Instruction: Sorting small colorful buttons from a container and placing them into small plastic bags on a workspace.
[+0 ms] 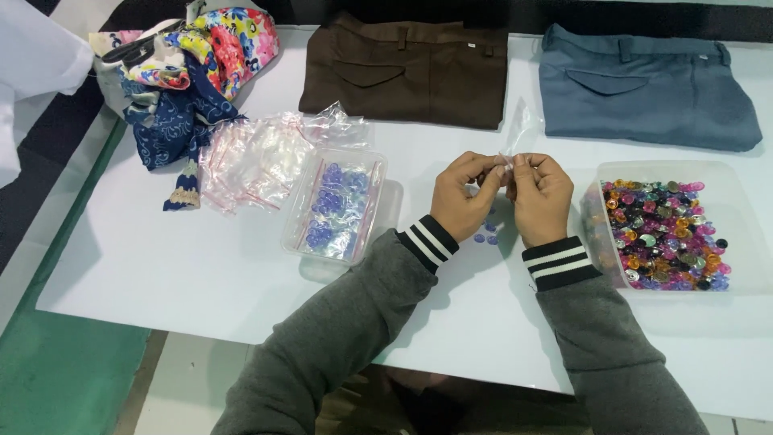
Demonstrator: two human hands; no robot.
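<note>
At frame centre, a small clear zip bag (518, 129) is pinched between left hand (465, 196) and right hand (541, 199), above loose purple buttons (486, 238).

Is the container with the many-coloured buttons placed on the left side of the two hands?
No, the clear container of many-coloured buttons sits to the right of both hands, beyond the right hand; the left hand is farther away.

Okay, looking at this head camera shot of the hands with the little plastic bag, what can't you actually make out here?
- What the small clear bag holds: head view, hidden by the fingers of the left hand and right hand.
- The purple buttons on the table: partly behind the left hand.
- The mixed-button tub: right wall cut off by the picture edge.
</note>
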